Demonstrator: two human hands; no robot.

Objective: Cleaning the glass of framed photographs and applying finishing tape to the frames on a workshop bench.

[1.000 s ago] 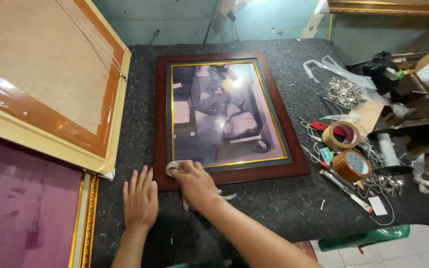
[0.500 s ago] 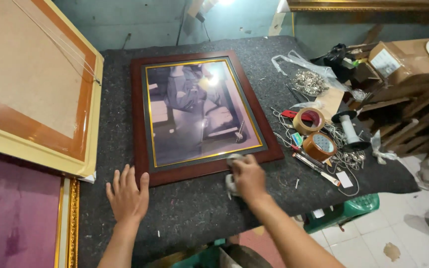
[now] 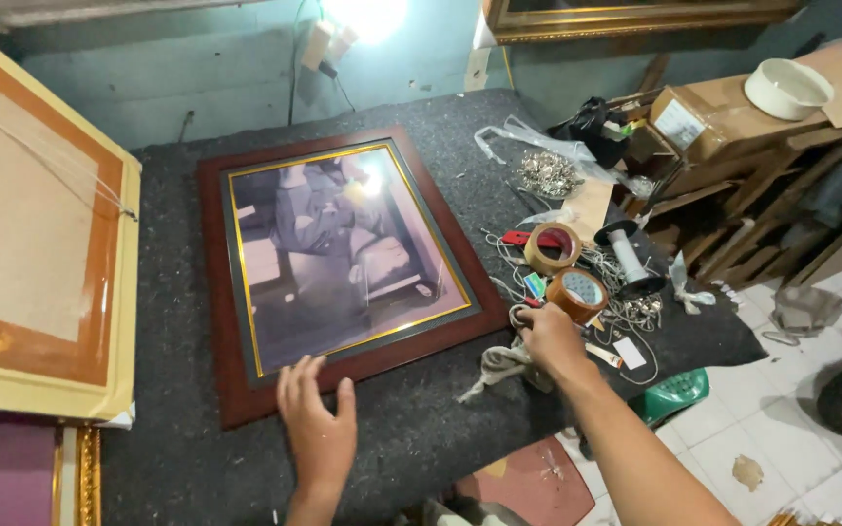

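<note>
Bare forearms — no sleeves, no gloves

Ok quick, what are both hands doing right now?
Left hand: open, fingers spread, flat on the picture frame.
Right hand: closed on a grey cloth, beside the tape roll.

My left hand [image 3: 319,429] lies flat on the desk [image 3: 168,468], fingertips touching the lower edge of the frame [image 3: 246,390]. My right hand [image 3: 550,341] grips a rag [image 3: 499,362] beside the frame's corner, just below two tape rolls [image 3: 577,290].
</note>
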